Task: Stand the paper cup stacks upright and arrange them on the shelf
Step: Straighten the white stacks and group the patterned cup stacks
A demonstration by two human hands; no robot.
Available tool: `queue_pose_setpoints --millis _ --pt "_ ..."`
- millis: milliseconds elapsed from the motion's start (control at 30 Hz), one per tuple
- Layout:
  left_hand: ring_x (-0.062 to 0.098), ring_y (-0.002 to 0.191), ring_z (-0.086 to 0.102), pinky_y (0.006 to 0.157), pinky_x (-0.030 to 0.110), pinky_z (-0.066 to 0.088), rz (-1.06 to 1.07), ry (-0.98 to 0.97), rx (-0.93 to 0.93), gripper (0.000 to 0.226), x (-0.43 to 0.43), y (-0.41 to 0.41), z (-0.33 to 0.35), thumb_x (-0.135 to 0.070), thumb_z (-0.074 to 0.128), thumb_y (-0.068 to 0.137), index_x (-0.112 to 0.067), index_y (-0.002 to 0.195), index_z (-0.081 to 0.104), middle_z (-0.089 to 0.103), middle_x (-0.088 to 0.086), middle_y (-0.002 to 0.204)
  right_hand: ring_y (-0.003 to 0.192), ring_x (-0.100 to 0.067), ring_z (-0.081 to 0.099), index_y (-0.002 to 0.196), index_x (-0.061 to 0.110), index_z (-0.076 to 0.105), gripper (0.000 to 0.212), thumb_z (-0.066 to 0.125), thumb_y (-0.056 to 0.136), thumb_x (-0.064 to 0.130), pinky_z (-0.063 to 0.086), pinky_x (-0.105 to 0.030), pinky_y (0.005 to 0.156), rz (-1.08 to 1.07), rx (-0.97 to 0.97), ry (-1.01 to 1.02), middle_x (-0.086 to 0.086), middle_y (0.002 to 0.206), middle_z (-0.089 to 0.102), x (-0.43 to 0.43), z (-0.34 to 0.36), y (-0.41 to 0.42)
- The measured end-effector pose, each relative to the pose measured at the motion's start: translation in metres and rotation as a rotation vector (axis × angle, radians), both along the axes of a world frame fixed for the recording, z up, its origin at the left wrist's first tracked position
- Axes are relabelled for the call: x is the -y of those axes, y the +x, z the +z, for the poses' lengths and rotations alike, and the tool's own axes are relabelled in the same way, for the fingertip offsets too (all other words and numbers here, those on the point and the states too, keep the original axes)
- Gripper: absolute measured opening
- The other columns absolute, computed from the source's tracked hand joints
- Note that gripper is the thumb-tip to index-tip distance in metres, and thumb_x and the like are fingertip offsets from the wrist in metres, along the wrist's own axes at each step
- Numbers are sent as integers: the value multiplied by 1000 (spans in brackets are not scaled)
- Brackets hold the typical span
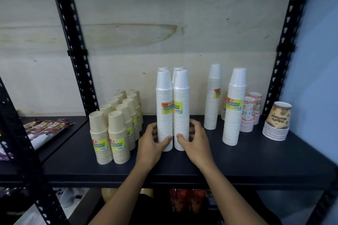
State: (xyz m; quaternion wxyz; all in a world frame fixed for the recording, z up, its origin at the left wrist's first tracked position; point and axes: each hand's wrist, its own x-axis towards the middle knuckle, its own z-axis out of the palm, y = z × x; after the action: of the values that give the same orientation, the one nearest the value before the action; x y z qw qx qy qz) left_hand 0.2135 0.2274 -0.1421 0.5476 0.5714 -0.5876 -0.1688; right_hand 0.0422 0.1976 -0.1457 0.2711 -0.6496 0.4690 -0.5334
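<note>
two white cup stacks gripped at mid-shelf

the left white stack (164, 107) and right white stack (181, 107) are stood upright, touching side by side, at the middle of the black shelf (237, 159). the left white stack is gripped near its base by the left hand (154, 141), fingers curled round it, thumb on the front. the right white stack is gripped likewise by the right hand (193, 139). beige stacks (117, 133) are lined up in two rows to the left. pink patterned cups (248, 115) and a brown printed stack (277, 122) are stood to the right.

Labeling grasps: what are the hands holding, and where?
The left hand grips the left front white stack near its base; right hand grips the right front white stack likewise.
</note>
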Motion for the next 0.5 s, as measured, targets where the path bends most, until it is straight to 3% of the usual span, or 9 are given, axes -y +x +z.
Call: queue_pose_setpoints --millis 133,300,500 --pt "-7 97 62 70 0 46 -8 -2 -5 64 2 4 -2 -37 83 80 -26 136 55 57 -11 127 101 7 58 126 37 46 61 83 77 39 48 -7 75 -11 -1 -12 18 116 58 -3 -2 -1" --pt "-2 102 66 81 15 56 -62 16 -144 75 2 7 -5 -30 85 78 -28 143 48 64 -9 120 95 10 60 123 30 48 54 82 81 28 49 -7 73 -12 24 19 17 115 62 0 -3 -1" --pt "-5 109 62 95 28 55 -53 3 -190 54 6 7 -6 -22 82 83 -24 129 55 67 -16 120 106 -1 62 134 26 51 56 77 85 22 56 -18 82 13 38 30 7 126 57 6 -5 0"
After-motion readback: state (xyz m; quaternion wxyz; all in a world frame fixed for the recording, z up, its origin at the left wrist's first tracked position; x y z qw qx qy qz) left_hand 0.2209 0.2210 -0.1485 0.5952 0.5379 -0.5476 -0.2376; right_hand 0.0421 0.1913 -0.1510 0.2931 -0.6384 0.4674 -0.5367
